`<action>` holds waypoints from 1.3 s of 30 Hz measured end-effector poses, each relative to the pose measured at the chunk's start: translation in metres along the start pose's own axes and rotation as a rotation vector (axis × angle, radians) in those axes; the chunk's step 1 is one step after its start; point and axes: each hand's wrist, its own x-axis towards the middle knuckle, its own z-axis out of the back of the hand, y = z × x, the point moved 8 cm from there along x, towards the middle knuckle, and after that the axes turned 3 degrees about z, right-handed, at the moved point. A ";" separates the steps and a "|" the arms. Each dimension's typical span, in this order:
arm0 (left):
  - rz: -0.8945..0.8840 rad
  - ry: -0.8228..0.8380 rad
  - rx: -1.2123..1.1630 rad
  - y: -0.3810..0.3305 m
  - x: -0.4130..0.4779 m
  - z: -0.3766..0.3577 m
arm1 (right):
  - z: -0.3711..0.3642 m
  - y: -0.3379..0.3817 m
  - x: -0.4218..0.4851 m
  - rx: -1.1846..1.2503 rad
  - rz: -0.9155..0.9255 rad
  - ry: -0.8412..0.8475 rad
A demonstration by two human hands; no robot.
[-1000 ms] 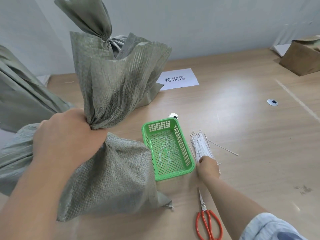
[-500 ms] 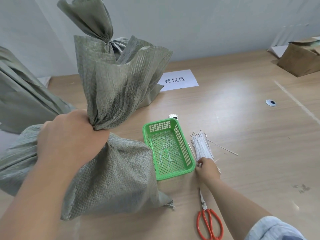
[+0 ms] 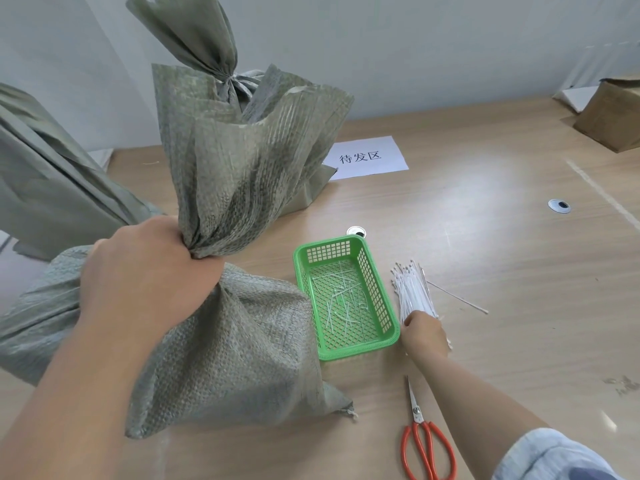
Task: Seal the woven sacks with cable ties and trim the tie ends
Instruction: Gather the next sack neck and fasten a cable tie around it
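The sack (image 3: 235,358) is stood on the table (image 3: 519,254) at the near left. Its gathered neck is gripped firmly by the left hand (image 3: 145,271) — the fingers are closed round the bunched cloth, and the loose mouth is flared upward above the fist. The right hand (image 3: 424,336) is laid on the near end of the ties (image 3: 414,292), a white bundle lying just right of the basket (image 3: 356,351). Its fingers are hidden, so it cannot be told whether a tie is pinched. A single tie (image 3: 457,296) is lying apart, right of the bundle. Short white cut ends are scattered inside the green basket. The scissors (image 3: 427,445), with red handles, are laid closed beside the right forearm. Behind the sack a tied sack (image 3: 214,64) is seen — its neck is already bound — and a paper (image 3: 367,157) with printed characters is lying just beside it.
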 end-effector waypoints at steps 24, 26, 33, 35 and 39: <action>-0.038 -0.006 -0.066 0.010 0.006 -0.001 | 0.055 0.006 -0.022 0.227 0.036 -0.148; -0.027 0.007 -0.155 0.014 0.006 -0.001 | 0.071 0.011 -0.027 0.281 0.047 -0.188; 0.029 0.058 -0.375 0.033 0.005 0.006 | 0.127 0.034 -0.053 0.454 0.148 -0.300; 0.021 0.067 -0.408 0.038 0.006 0.009 | 0.137 0.050 -0.066 0.516 0.198 -0.302; 0.032 0.149 -0.444 0.052 0.008 0.007 | 0.151 0.102 -0.100 0.687 0.309 -0.288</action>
